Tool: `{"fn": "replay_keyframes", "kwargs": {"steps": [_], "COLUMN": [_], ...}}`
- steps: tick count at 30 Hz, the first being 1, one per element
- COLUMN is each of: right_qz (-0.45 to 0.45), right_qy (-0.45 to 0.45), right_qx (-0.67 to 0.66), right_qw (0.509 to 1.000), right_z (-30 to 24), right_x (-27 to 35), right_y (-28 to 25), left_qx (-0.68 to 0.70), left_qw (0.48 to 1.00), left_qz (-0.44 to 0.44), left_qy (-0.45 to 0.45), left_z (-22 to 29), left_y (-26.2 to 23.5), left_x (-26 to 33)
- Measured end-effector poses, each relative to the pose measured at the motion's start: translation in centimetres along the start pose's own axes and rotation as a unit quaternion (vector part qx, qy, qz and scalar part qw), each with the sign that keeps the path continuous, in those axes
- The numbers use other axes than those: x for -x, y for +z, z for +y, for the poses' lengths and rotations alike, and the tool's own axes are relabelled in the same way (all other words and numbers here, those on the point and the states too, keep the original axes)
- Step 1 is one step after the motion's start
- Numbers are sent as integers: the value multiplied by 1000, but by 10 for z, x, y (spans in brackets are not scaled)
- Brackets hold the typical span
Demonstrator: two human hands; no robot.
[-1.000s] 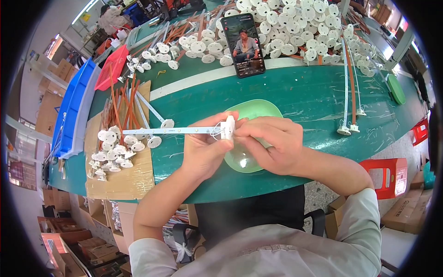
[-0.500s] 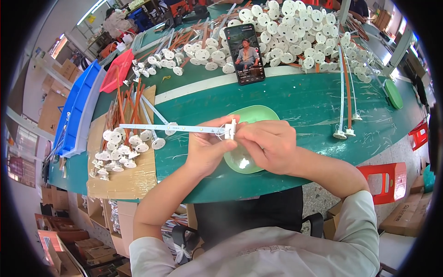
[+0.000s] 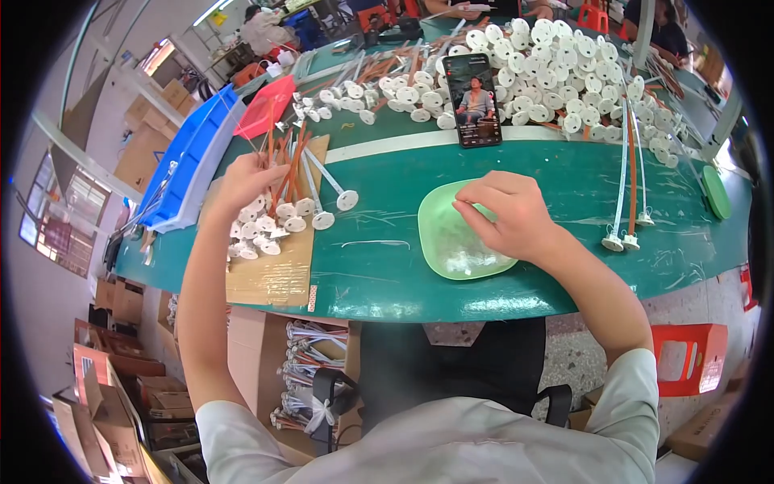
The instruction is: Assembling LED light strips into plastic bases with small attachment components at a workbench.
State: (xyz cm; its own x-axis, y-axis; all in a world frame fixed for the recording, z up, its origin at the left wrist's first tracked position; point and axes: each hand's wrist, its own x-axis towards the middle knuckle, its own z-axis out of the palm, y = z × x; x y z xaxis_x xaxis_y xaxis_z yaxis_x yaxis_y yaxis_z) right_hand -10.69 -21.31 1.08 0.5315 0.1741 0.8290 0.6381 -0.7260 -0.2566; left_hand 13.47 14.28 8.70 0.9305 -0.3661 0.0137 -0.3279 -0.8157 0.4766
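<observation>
My left hand point(image 3: 246, 179) reaches out to the left over a pile of white and orange rods with round white disc ends point(image 3: 278, 214) lying on a cardboard sheet point(image 3: 270, 274); its fingers touch the rods, and I cannot tell whether it grips one. My right hand point(image 3: 504, 214) rests over a light green bowl point(image 3: 451, 242) with its fingertips pinched together inside the bowl, where small clear parts lie. One white rod with a disc end point(image 3: 332, 184) lies on the green table between the hands.
A phone point(image 3: 472, 99) showing a video lies at the table's back, among a big heap of white disc-ended rods point(image 3: 548, 77). Blue point(image 3: 189, 153) and red point(image 3: 266, 109) bins stand far left. Two long rods point(image 3: 629, 177) and a green lid point(image 3: 714, 192) lie right. Cardboard boxes stand below the table.
Both hands held a white rod together above the bowl. Now the left hand has swung left to the pile, and the right hand has dropped into the bowl.
</observation>
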Motion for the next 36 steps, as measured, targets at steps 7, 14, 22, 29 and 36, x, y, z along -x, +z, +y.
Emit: {"fn": "replay_keyframes", "kwargs": {"steps": [7,14,22,29,36], "right_qz": [-13,-145,-63,83,-41], "right_qy": [19,384,551,577,448], "right_qx": [115,511,150,-112,-249], "right_qw": [993,755,818,805,857], "right_z": [-14,-3,33,1,-26], "right_x": [-21,22,72,32,-42], "right_y": [-49,-133,-154,-124,-71], "left_qx": [-271,-372,40,249,345], "left_qw": [959,912,861,839,845], "left_qz": [75,171,194,-19,-161], "left_qy": [-29,37,469,483,375], "left_z": [-33,21,142,173,194], "left_y": [-33,-5,64,113,133], "left_x": [2,34,84,121,115]}}
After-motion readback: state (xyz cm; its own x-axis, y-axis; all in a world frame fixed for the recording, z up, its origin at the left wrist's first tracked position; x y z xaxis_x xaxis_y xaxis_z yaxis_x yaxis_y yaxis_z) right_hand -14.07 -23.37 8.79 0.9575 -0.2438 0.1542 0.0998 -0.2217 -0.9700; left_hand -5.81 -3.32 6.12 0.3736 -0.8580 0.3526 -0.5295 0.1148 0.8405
